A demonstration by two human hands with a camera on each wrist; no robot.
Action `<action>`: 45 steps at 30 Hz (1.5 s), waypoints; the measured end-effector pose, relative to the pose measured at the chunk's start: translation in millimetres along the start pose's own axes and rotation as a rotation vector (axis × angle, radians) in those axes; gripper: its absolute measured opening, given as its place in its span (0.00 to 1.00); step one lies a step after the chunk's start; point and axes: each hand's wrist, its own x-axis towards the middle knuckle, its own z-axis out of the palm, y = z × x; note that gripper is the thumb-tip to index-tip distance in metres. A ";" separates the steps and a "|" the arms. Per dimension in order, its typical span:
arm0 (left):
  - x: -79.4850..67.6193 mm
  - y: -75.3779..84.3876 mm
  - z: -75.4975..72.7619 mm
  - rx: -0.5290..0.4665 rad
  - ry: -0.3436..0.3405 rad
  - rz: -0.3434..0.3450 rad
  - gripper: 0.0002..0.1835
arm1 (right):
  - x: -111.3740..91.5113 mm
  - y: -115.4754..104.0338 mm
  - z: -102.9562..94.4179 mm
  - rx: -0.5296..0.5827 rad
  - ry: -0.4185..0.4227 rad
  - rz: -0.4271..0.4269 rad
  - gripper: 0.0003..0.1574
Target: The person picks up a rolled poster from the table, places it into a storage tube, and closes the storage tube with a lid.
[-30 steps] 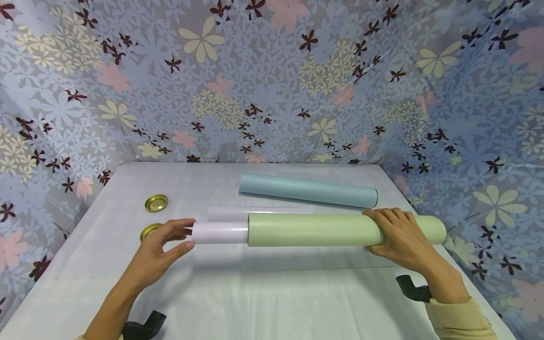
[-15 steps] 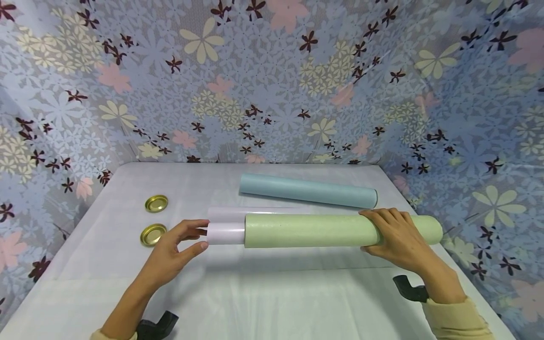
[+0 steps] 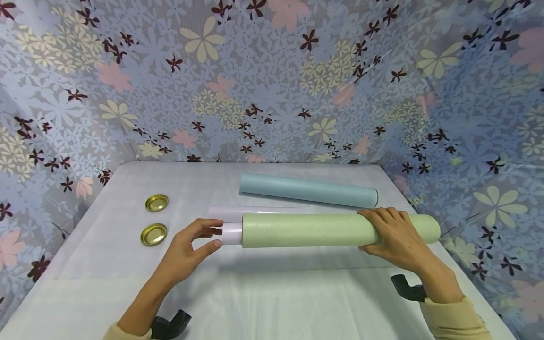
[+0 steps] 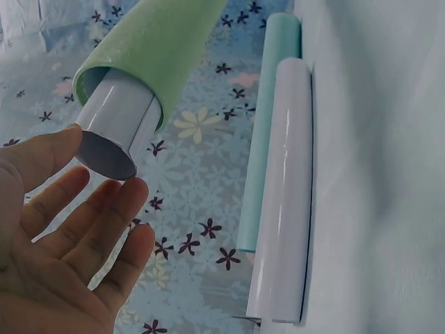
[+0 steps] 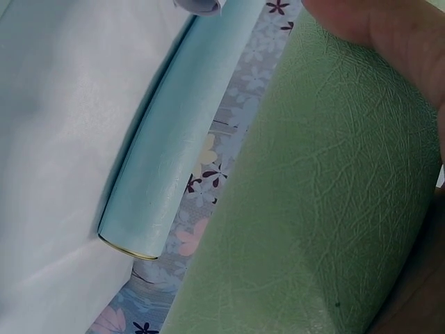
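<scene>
A green cardboard tube point(image 3: 306, 230) is held level over the table in the head view. My right hand point(image 3: 393, 238) grips it from above near its right end, the palm side close against the textured surface in the right wrist view. A glossy white rolled sheet point(image 3: 232, 233) sticks a short way out of the tube's open left end, its overlapping edge showing in the left wrist view. My left hand point(image 3: 191, 248) holds the outer end of that roll between thumb and fingertips, right at its rim. Most of the roll is hidden inside the tube.
Behind the green tube lies another white rolled sheet point(image 4: 284, 188), partly covered in the head view. A light blue tube point(image 3: 308, 190) lies farther back. Two gold metal lids point(image 3: 157, 202) rest on the left of the white-covered table point(image 3: 272, 302). Floral fabric point(image 3: 272, 85) hangs around it.
My left hand has moved right with the white roll, which has slid deeper into the green tube. My right hand and the tube have shifted slightly left.
</scene>
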 end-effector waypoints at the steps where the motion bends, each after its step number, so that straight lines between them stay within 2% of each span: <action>1: 0.6 0.3 1.5 -0.004 0.002 0.007 0.21 | 0.2 -0.3 0.1 0.000 0.000 0.000 0.54; 9: 4.8 2.4 11.0 -0.019 0.021 0.046 0.19 | 0.4 -1.2 0.5 -0.003 0.002 -0.008 0.54; 27: 8.8 6.5 19.4 -0.041 0.048 0.017 0.19 | 0.9 -2.3 1.3 -0.003 -0.002 -0.006 0.54; 34: 11.3 7.2 26.6 -0.019 0.021 0.084 0.18 | 4.2 -4.9 2.6 0.000 0.000 -0.019 0.54; 45: 14.5 9.7 30.7 0.049 0.054 0.169 0.19 | 5.2 -5.8 3.3 -0.008 0.013 -0.037 0.54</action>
